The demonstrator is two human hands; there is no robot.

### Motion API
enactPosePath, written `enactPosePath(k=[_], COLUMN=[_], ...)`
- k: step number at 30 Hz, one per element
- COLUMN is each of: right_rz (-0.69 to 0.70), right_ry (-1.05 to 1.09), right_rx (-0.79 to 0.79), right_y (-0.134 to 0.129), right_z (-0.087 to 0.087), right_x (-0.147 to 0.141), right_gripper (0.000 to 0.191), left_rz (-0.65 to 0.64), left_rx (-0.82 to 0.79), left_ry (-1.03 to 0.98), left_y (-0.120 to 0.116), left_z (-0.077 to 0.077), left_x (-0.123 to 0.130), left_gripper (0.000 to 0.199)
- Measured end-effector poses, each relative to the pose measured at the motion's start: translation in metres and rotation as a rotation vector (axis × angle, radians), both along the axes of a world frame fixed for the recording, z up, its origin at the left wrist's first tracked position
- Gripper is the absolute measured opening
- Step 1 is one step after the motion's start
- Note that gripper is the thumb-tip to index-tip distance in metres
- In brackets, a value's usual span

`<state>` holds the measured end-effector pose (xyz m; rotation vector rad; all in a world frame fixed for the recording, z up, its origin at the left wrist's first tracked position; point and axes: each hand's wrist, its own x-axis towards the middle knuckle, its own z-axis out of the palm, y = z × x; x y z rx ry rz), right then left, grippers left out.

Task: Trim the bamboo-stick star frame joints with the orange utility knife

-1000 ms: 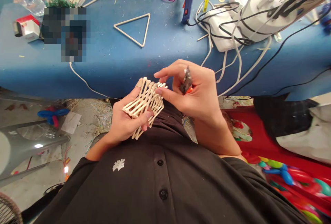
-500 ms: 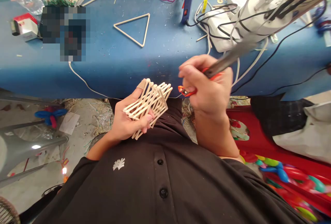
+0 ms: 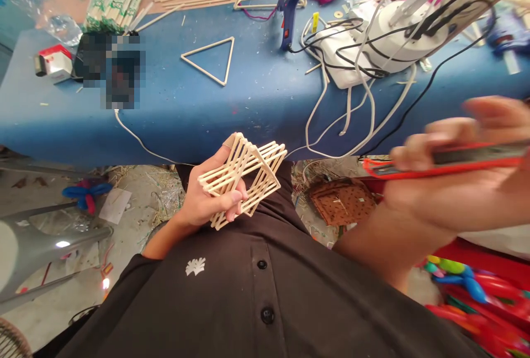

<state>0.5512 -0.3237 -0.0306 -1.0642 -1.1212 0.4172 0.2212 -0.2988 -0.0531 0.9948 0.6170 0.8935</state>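
Stick frames [image 3: 237, 164], probably light, stiff, fragile at corners, best held mid-side; left hand [image 3: 202, 197] clamps them; right hand [image 3: 455, 198], right of them, grips orange-edged tool [image 3: 467, 155].

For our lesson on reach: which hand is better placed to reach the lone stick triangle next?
Probably the left hand: nearer the triangle, though holding stick frames. The right hand is farther off and holds an orange-edged tool.

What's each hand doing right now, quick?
Left hand: closed, holding a bundle of wooden-stick frames.
Right hand: holding an orange-and-grey tool; too blurred to tell its exact type.
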Motion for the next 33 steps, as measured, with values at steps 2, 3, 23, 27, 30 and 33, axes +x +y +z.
enactPosePath(k=[2, 3, 23, 27, 30, 33], right_rz=[-0.025, 0.022, -0.105, -0.083, -0.098, -0.138], right_ry=[-0.009, -0.115, -1.028, -1.034, -1.043, -1.06], right_rx=[0.031, -0.019, -0.15, -0.165, -0.134, -0.084], right_y=[0.01, 0.014, 0.044, 0.045, 0.045, 0.045], right_z=[0.0, 0.001, 0.013, 0.016, 0.015, 0.013], right_x=[-0.038, -0.054, -0.116, -0.116, -0.116, -0.116], right_gripper=[0.064, 0.065, 0.057, 0.056, 0.054, 0.054], left_rz=[-0.019, -0.028, -0.085, -0.082, -0.103, -0.121], left_rx=[-0.002, -0.005, -0.063, -0.09, -0.101, -0.108], left_ry=[0.003, 0.001, -0.086, -0.043, -0.03, -0.024], left_y=[-0.001, -0.001, 0.001, 0.003, 0.004, 0.005], left_z=[0.001, 0.002, 0.0, 0.0, -0.001, -0.003], left_x=[0.001, 0.001, -0.002, -0.003, -0.006, -0.009], left_gripper=[0.109, 0.109, 0.092, 0.104, 0.109, 0.111])
